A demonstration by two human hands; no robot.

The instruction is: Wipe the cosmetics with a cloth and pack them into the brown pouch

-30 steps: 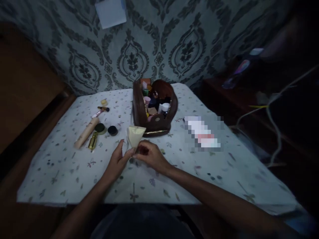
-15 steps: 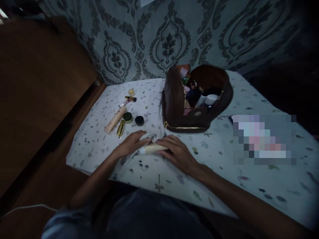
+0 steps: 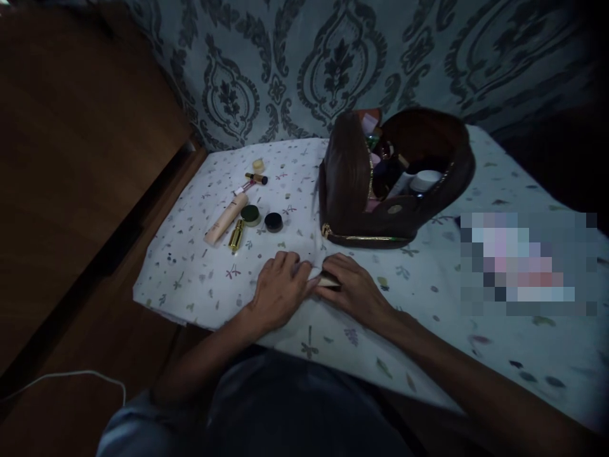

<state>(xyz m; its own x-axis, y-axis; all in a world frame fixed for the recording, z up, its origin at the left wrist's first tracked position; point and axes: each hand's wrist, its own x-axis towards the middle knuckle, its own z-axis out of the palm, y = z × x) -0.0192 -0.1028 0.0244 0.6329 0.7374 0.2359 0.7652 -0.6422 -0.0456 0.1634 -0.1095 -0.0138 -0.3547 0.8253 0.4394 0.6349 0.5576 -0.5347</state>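
Observation:
My right hand (image 3: 354, 285) is closed around a pale cream tube (image 3: 328, 281), which lies low over the patterned cloth near the table's front edge. From the left, my left hand (image 3: 280, 289) wraps over the tube's other end, its fingers bent and pressed together. Some white material (image 3: 313, 273) shows between the hands; part of it is hidden by the left fingers. Behind my hands stands an open dark brown bag (image 3: 366, 222) with a gold zip, holding several cosmetic items, among them a white-lidded jar (image 3: 427, 181).
On the cloth at left lie a peach tube (image 3: 226, 219), a gold bottle (image 3: 236, 235), a green-lidded jar (image 3: 250, 215), a black-lidded jar (image 3: 273, 222), a small black-and-gold tube (image 3: 257, 179) and a yellowish pot (image 3: 257, 165). A blurred-out item (image 3: 518, 257) lies at right.
My left hand has moved over the tube's left end and now covers it. The white material is mostly hidden. The whole view has shifted a little, with the bag further right.

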